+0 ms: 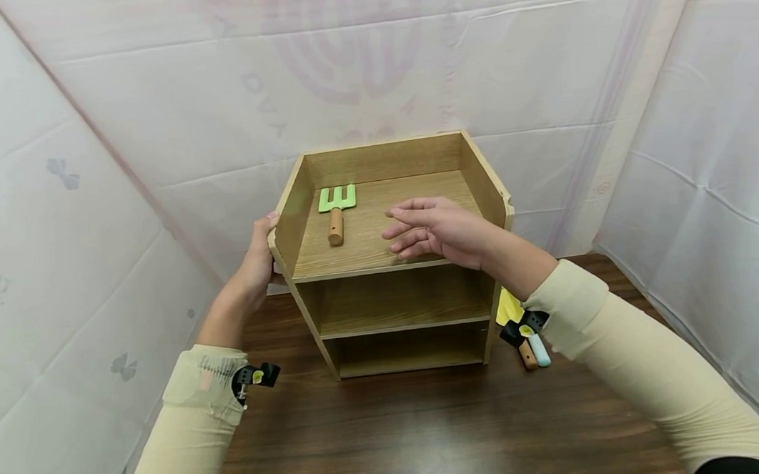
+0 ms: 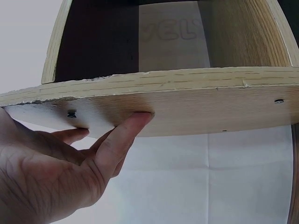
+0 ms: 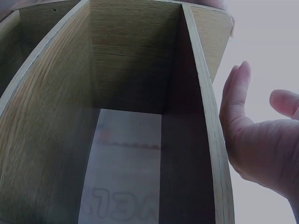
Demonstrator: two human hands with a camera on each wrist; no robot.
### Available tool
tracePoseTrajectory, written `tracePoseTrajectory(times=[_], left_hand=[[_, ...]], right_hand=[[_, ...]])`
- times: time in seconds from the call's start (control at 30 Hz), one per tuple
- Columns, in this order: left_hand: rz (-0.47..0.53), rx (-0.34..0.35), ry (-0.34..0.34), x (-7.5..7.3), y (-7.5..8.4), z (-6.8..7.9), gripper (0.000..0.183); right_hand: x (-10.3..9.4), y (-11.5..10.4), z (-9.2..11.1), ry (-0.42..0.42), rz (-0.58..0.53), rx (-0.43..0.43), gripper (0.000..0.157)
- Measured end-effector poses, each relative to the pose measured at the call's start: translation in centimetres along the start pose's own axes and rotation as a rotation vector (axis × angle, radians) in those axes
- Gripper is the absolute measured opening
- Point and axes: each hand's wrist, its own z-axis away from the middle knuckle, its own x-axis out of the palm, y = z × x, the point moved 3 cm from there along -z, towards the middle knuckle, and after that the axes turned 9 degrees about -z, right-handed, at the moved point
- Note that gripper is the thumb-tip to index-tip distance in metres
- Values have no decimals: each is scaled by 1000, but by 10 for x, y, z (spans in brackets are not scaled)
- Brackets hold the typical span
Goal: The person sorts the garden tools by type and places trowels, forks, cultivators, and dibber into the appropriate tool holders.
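The left hand (image 1: 252, 265) presses, unclasped, on the outer left side of the wooden shelf (image 1: 402, 304), apparently steadying it. The right hand (image 1: 437, 230), loose and empty, hangs above the top board (image 1: 390, 186) near its front edge. The green fork (image 1: 336, 223) lies toward its left edge. Beyond the right side, tool handles (image 1: 539, 351) show, heads mostly hidden.

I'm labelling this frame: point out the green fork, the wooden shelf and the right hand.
Green fork (image 1: 335, 215), head view: top of its handle.
Wooden shelf (image 1: 399, 307), head view: bare middle board.
Right hand (image 1: 439, 232), head view: its middle.
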Motion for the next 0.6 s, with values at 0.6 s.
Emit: tracePoseTrajectory(times=[0.6], left_hand=[[-10,7,5,1,3,0,73]], right_hand=[[0,-1,0,-26,-29,8,56]])
